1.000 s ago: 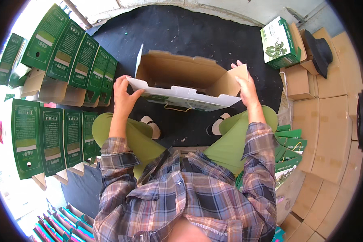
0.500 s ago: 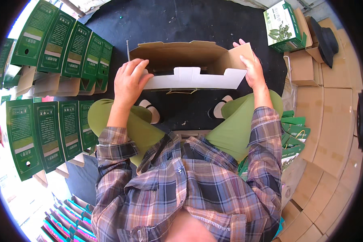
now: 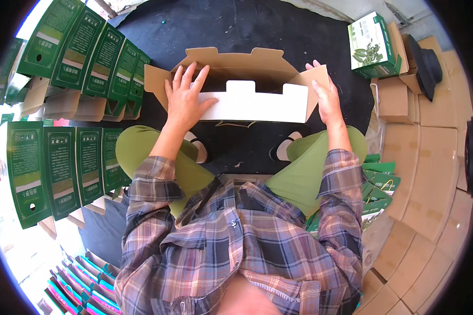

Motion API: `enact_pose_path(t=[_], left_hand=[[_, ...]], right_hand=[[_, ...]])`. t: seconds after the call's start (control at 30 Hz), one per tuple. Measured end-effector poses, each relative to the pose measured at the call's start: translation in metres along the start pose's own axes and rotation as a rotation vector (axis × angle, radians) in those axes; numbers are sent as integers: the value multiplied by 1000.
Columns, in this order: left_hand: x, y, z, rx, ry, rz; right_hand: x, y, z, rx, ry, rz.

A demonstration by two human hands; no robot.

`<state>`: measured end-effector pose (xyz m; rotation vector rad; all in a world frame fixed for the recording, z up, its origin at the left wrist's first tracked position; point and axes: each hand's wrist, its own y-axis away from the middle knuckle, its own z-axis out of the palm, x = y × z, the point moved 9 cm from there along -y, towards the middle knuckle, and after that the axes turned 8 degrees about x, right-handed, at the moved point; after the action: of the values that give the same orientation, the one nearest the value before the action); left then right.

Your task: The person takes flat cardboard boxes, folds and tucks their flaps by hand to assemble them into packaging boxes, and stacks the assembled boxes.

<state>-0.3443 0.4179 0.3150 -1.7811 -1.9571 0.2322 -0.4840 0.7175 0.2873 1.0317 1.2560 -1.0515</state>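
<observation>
A cardboard carton point(image 3: 255, 107) stands before my knees with its top unclosed, brown inside, a white notched flap along its near edge. My left hand point(image 3: 184, 104) lies over the carton's near left corner, fingers spread toward the inside and thumb on the white flap. At the other end my right hand point(image 3: 328, 101) has the brown right end flap point(image 3: 314, 86) between thumb and fingers. A brown left end flap point(image 3: 156, 84) stands out beside my left hand. The far flap leans up and away. The carton's bottom is in shadow.
Green printed cartons point(image 3: 92, 58) stand in two rows at the left. Blue and pink-edged cartons point(image 3: 84, 286) are at lower left. A white and green box point(image 3: 373, 44) sits at far right on brown boxes point(image 3: 397, 102), beside a black hat point(image 3: 424, 65). Green bags point(image 3: 378, 189) lie by my right knee.
My left hand has moved right and its fingers have spread over the carton's opening. The left end flap now shows folded outward, and the white flap has dropped nearer to me.
</observation>
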Motion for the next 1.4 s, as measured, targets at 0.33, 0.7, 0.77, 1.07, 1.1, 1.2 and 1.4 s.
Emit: enact_pose_path(t=[0.33, 0.7, 0.77, 1.07, 1.1, 1.2, 1.4], left_hand=[[-13, 4, 20, -103, 2, -40], [-12, 8, 23, -109, 45, -39], [-8, 9, 18, -78, 62, -9], [-15, 16, -68, 488, 42, 14], [-31, 17, -67, 533, 214, -113], [-62, 21, -47, 458, 359, -187], [-38, 24, -8, 123, 256, -16]], right_hand=[[-5, 0, 1, 26, 110, -56], [-9, 15, 47, -197, 992, -476], [-13, 17, 59, -210, 1049, -488], [-12, 12, 67, -169, 1248, -491], [-13, 12, 67, -162, 1255, -504], [-11, 10, 70, -142, 1266, -505], [-13, 6, 69, -83, 1120, -496]])
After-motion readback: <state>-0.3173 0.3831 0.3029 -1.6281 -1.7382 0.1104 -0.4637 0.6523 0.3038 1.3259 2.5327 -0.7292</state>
